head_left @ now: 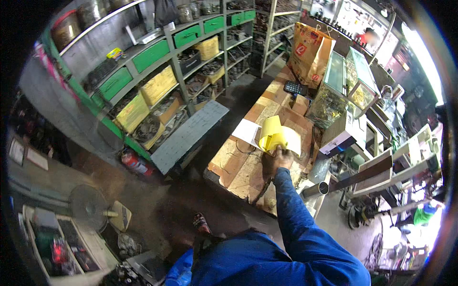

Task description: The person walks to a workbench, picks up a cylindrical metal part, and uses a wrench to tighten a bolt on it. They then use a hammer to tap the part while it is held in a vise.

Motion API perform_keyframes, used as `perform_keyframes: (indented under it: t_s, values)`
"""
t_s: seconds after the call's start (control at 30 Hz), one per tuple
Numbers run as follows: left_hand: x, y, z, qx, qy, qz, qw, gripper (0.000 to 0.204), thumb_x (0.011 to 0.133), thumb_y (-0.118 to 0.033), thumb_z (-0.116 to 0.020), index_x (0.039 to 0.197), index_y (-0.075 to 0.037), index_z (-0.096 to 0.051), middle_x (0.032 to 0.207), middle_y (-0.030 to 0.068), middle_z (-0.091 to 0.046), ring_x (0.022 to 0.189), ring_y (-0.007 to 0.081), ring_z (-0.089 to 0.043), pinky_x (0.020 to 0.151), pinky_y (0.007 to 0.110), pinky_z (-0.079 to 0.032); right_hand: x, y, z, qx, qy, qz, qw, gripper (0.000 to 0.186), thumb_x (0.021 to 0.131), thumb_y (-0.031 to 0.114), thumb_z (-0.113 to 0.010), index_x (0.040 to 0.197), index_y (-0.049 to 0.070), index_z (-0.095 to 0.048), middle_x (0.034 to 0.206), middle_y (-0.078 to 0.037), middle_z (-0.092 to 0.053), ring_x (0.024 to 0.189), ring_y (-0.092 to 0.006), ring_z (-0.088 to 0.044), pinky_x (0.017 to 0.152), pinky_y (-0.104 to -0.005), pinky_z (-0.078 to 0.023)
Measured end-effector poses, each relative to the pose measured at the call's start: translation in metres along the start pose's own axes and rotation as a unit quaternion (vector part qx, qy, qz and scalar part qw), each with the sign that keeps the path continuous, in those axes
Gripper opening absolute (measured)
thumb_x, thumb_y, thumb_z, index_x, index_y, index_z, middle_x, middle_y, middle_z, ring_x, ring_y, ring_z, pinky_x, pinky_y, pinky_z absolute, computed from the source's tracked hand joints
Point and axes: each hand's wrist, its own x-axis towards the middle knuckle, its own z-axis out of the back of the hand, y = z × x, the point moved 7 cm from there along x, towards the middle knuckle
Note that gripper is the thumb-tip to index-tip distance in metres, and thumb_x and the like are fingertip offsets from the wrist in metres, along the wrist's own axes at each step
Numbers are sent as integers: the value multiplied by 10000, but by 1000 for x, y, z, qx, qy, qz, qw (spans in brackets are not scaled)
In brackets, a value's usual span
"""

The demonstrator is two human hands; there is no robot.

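**Worktable with yellow paper under the right hand, in a shelved workroom**

Item 1: right hand, in a blue sleeve, reaching over the table. Grip narrow, holding the near edge of the yellow paper; exact finger placement too small to tell.

Item 2: left hand, outside the view; grip cannot be told.

Item 3: yellow paper, on the worktable, its far part curled up and over.

Item 4: white sheet, flat, just left of the yellow paper. A pale sheet lies at the right of the curl.

Item 5: worktable, top patched in light and darker brown, near edge ragged.

Item 6: on the table beyond the papers, a small brown box, a dark calculator and a tall brown paper bag with handles.

Item 7: right of the papers, a white carton; beyond it, a glass case.

Item 8: along the left, a shelf unit with green drawers and yellow bins; before it, a long grey bench.

Item 9: red fire extinguisher on the floor, near the bench's close end.

Item 10: round fan, lower left, above a wooden tray with compartments.
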Motion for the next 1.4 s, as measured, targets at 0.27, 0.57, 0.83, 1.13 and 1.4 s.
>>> perform_keyframes:
  t_s: [0.27, 0.57, 0.83, 1.13, 1.4]
  values:
    - [215, -266, 163, 60, -71, -98, 991, 549, 1008, -470, -643, 1203, 38, -709, 1192, 226, -717, 1056, 414, -659, 946, 545, -481, -34, 40, -87, -555, 323, 46, 766, 466, 917, 312, -727, 1323, 114, -610, 1472, -180, -558, 1127, -435, -688, 955, -505, -562]
    - [105, -678, 52, 102, 13, -457, 883, 428, 945, -283, -759, 1203, 58, -723, 1220, 224, -741, 1156, 371, -693, 1035, 432, -507, 26, 17, -28, -517, 4, -203, 831, 595, 852, 389, -776, 1323, 50, -642, 1371, -264, -626, 1198, -426, -657, 976, -479, -554]
    - [-264, -813, -123, 88, 334, -801, 489, 390, 938, -354, -777, 1199, -67, -727, 1342, 177, -644, 1262, 348, -606, 1084, 462, -476, 16, 82, -86, -501, 100, 42, 859, 545, 812, 340, -819, 1296, 132, -677, 1170, -144, -740, 1009, -349, -737, 854, -466, -600]
    - [-204, -937, -206, 155, 737, -480, 449, 1237, 720, -752, -808, 1611, -22, -358, 1562, 130, -518, 1491, 287, -425, 1258, 445, -277, 34, 222, -230, -416, 296, 79, 856, 351, 827, 298, -799, 1046, 99, -610, 903, -162, -683, 883, -389, -703, 749, -495, -572]
    - [-41, -916, -264, 340, 603, -313, 650, 577, 950, -203, -728, 1440, 49, -557, 1344, 193, -694, 1241, 268, -655, 1055, 389, -508, 121, 93, -276, -174, 150, -232, 945, 458, 845, 236, -863, 1164, -7, -641, 963, -178, -702, 878, -239, -684, 805, -386, -558]
